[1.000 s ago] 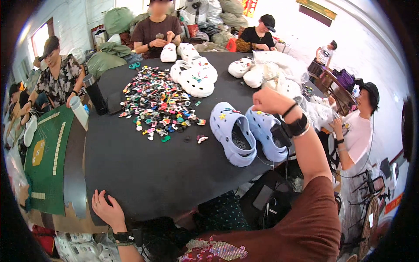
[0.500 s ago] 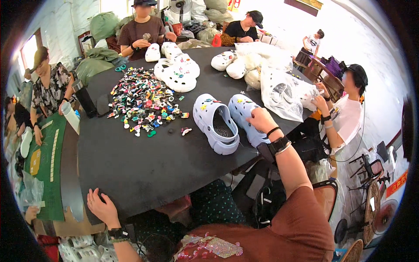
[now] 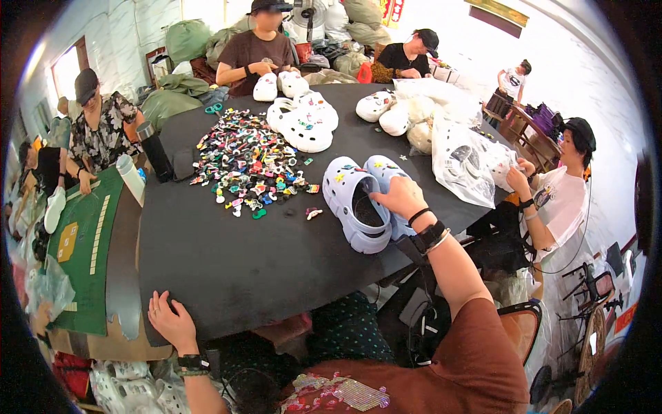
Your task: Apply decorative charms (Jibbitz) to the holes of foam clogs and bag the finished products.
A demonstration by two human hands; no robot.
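Two light blue clogs point(image 3: 352, 200) with small charms on them lie side by side on the black table point(image 3: 227, 262). My right hand point(image 3: 398, 199) rests over the right clog and grips its heel edge. My left hand point(image 3: 169, 321) lies flat on the table's near left corner, fingers spread, holding nothing. A pile of several small colourful charms point(image 3: 248, 162) lies left of the clogs. Two loose charms point(image 3: 312, 212) sit just beside the left clog.
Several white clogs point(image 3: 303, 121) lie at the far side, and a clear plastic bag point(image 3: 462, 155) with more sits at the right. Other people sit around the table. A dark bottle point(image 3: 153, 148) and a pale bottle point(image 3: 129, 178) stand at the left edge beside a green mat point(image 3: 79, 248).
My right hand has drawn the pair of blue clogs toward me along the table. My left hand has stayed on the table's near corner.
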